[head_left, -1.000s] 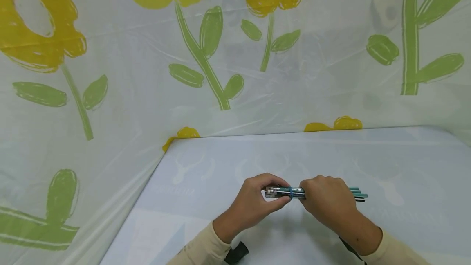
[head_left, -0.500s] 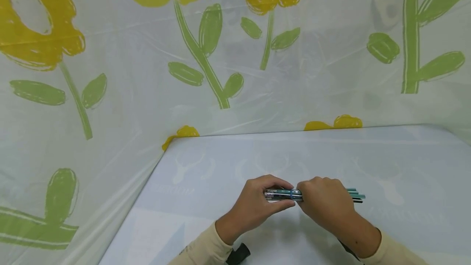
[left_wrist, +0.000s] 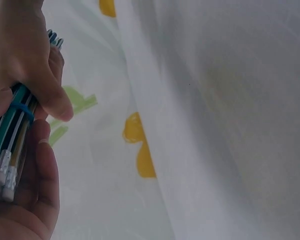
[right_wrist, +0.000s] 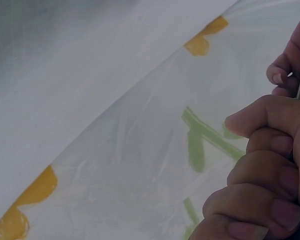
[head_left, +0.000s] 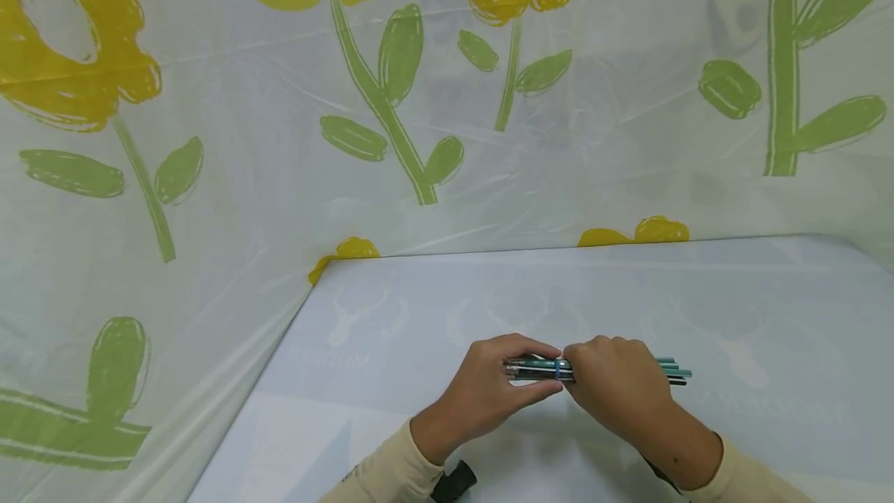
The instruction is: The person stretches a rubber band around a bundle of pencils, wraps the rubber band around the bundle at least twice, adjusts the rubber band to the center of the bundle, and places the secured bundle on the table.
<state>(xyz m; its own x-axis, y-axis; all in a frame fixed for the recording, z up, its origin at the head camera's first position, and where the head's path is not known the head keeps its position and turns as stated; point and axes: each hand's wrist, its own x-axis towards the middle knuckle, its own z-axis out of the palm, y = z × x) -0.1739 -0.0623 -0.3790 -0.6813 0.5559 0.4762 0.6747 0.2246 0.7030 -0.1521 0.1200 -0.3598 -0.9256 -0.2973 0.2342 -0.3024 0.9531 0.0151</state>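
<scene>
A bundle of pencils, green, dark and white, lies level between my hands above the table. Metal ferrules and white erasers form its left end. A blue rubber band circles the bundle. My left hand curves around the eraser end, with thumb and fingertips on opposite sides at the band. Close beside the band, my right hand grips the middle of the bundle in a fist, hiding that part. The far pencil ends stick out past its other side. In the right wrist view only a little of the pencils shows.
The white table carries faint deer prints. A pale curtain with yellow flowers and green leaves hangs behind it and on the left. Below my left wrist is a black object, partly hidden by the sleeve.
My left fingertips and the rubber band have shifted slightly right along the pencils, closer to my right hand. My right hand has drifted a little left and keeps its grip.
</scene>
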